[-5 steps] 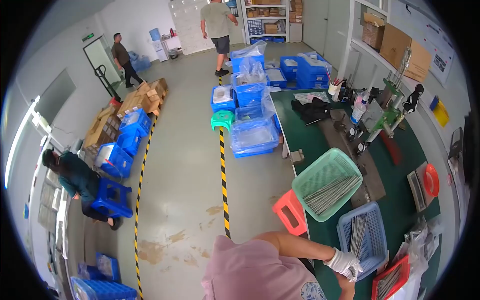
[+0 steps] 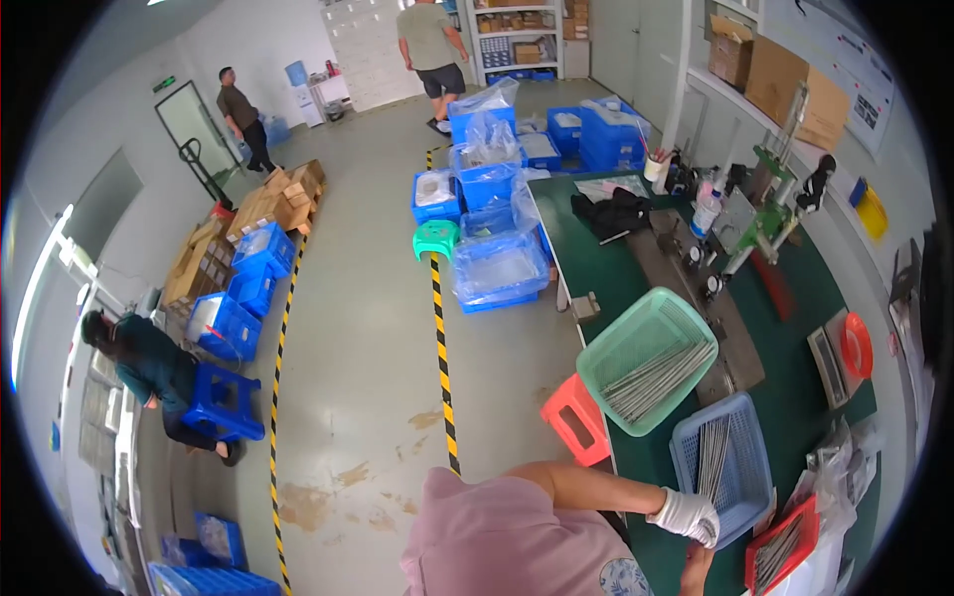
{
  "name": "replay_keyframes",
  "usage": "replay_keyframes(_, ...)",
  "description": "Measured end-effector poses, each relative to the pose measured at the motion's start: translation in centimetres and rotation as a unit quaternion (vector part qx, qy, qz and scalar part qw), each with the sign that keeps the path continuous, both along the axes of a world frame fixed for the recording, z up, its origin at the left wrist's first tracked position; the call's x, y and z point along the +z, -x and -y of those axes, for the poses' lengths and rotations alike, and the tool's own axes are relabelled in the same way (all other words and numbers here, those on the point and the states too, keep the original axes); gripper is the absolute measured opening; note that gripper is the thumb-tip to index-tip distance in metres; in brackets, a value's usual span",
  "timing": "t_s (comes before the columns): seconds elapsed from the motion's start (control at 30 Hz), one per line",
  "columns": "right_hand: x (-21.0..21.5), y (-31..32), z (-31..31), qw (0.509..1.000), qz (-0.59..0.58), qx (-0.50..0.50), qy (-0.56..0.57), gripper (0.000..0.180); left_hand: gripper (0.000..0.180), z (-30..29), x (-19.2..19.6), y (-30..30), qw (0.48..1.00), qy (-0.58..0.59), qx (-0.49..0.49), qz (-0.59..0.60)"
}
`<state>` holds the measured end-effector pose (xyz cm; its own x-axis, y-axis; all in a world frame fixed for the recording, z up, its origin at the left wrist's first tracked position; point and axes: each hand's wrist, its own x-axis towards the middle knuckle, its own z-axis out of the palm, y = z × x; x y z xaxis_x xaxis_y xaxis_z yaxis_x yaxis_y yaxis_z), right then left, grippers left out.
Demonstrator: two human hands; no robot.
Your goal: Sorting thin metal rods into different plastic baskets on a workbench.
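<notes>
My left hand (image 2: 688,517), in a white knit glove, is curled over the near left corner of a blue basket (image 2: 752,482); whatever its fingers hold is hidden. Just below it is my right hand (image 2: 698,562), bare where it shows, its fingers mostly out of sight against the glove. Thin metal rods (image 2: 712,459) lie lengthwise along the left side of the blue basket. Beyond it, a green basket (image 2: 618,336) holds more rods (image 2: 660,383). A red tray (image 2: 812,524) with shorter-looking rods (image 2: 778,558) sits right of my hands.
The green-topped bench (image 2: 795,377) carries a green press (image 2: 765,233), a spray bottle (image 2: 706,214), black cloth (image 2: 611,213) and clear plastic bags (image 2: 840,467). A red stool (image 2: 576,422) stands against its left edge. Blue crates (image 2: 502,268) are stacked beyond; a person (image 2: 154,372) sits far left.
The gloved fingers, spread over the bare hand before, are now curled in more tightly. My right hand sits slightly lower and further right. The whole view has shifted a little.
</notes>
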<state>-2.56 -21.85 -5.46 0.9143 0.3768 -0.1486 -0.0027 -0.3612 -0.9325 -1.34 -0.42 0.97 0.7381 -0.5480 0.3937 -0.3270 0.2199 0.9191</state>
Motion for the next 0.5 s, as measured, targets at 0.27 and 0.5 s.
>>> replay_keyframes(0.27, 8.5, 2.5, -4.6, 0.929, 0.316, -0.071, 0.180, 0.003, 0.017, -4.0, 3.4, 0.5, 0.994, -0.065, 0.081, 0.040)
replay_keyframes(0.5, 17.1, 3.0, -9.2, 0.932, 0.321, -0.160, 0.056, 0.010, 0.019, -5.1, 3.2, 1.2, 0.988, -0.017, 0.037, -0.152)
